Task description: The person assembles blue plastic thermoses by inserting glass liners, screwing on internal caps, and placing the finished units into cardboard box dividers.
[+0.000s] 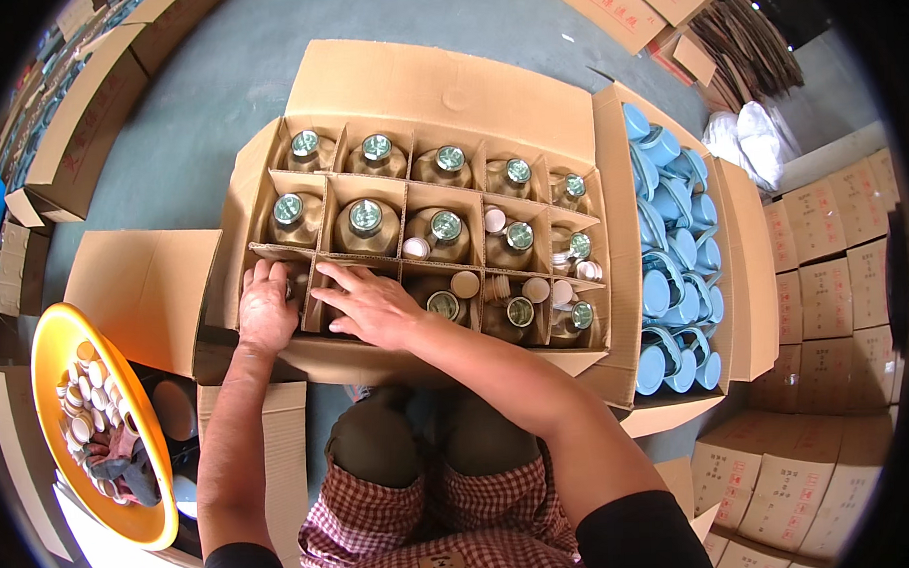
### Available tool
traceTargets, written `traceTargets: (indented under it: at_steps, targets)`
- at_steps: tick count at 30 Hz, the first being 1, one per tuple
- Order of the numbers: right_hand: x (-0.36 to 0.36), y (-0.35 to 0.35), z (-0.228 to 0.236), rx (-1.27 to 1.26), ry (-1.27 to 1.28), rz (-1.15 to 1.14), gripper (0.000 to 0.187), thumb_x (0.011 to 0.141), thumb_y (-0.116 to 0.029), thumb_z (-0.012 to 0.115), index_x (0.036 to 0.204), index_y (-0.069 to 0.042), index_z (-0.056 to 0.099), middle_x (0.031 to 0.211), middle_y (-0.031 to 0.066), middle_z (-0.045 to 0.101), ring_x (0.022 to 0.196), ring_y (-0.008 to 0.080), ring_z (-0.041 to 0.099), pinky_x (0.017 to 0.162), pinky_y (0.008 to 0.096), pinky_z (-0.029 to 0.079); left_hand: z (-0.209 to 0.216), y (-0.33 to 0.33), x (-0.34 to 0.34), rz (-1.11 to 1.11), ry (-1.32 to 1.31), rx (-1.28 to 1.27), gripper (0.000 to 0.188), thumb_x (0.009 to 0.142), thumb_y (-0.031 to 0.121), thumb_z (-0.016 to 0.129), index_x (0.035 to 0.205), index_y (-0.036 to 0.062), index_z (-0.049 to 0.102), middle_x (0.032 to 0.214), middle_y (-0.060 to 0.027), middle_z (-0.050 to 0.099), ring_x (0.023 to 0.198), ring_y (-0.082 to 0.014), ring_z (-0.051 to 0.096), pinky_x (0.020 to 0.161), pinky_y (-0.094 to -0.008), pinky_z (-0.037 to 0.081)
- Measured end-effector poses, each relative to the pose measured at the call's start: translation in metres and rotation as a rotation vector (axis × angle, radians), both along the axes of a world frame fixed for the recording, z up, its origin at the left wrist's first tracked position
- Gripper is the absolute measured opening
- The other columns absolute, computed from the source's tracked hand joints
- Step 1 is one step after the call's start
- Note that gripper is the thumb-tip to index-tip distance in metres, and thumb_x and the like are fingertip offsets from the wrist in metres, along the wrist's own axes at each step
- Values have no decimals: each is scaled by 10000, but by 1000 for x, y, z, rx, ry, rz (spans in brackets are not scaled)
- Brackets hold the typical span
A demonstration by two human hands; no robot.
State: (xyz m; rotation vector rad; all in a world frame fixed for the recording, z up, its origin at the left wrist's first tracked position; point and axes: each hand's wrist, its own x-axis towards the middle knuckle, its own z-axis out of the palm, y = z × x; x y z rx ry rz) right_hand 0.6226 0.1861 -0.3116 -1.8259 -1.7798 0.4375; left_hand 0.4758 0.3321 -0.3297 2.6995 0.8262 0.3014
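Observation:
An open carton (pixel 448 84) with cardboard dividers stands before me. Clear glass bottles (pixel 365 217) with greenish glass mouths fill most of its cells. At the near left cell, my left hand (pixel 267 309) reaches down with its fingers bent and close together; a dark, glassy shape shows beside it, but what the fingers hold is hidden. My right hand (pixel 367 305) lies over the neighbouring cell, fingers spread across the divider, holding nothing I can see. Pale round lids (pixel 465 285) are tucked beside several bottles toward the right.
To the right, an open carton (pixel 736 264) holds light blue plastic parts (pixel 678 246) with handle-like loops. A yellow basin (pixel 162 495) of round lids and cloth sits at lower left. Stacked cartons (pixel 826 301) line the right; more boxes (pixel 88 117) stand at upper left.

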Motion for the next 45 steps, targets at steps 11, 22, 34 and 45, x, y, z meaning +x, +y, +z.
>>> traceTargets:
  at_steps: [11, 22, 34, 45]
  targets:
    - [76, -150, 11, -220, -471, -601, 342, 742, -118, 646, 1081, -126, 598, 898, 97, 609, 864, 274, 575, 740, 397, 481, -11, -5, 7, 94, 109, 29, 522, 614, -3, 617, 1121, 42, 506, 1149, -179, 488, 1051, -391, 453, 940, -445, 395]
    - [80, -135, 9, -251, -377, -575, 353, 659, -149, 728, 979, -137, 580, 900, 130, 603, 877, 301, 575, 771, 429, 449, -2, -11, 3, 99, 34, -22, 550, 630, 21, 629, 1168, 58, 519, 1224, -138, 477, 1094, -358, 444, 975, -413, 380]
    - [66, 45, 2, -72, -164, -239, 267, 764, -71, 603, 1022, -132, 633, 1376, 77, 444, 1218, 257, 467, 1012, 345, 402, -1, -11, 4, 103, -44, -42, 473, 612, 31, 635, 1080, 58, 573, 1157, -121, 521, 1055, -332, 480, 959, -397, 403]
    - [63, 96, -29, -76, -90, -578, 285, 806, -296, 535, 959, -80, 641, 922, 163, 637, 819, 311, 640, 748, 421, 517, -3, -10, 7, 116, -27, 3, 479, 612, 10, 638, 1083, 68, 564, 1120, -101, 535, 999, -326, 497, 891, -401, 430]
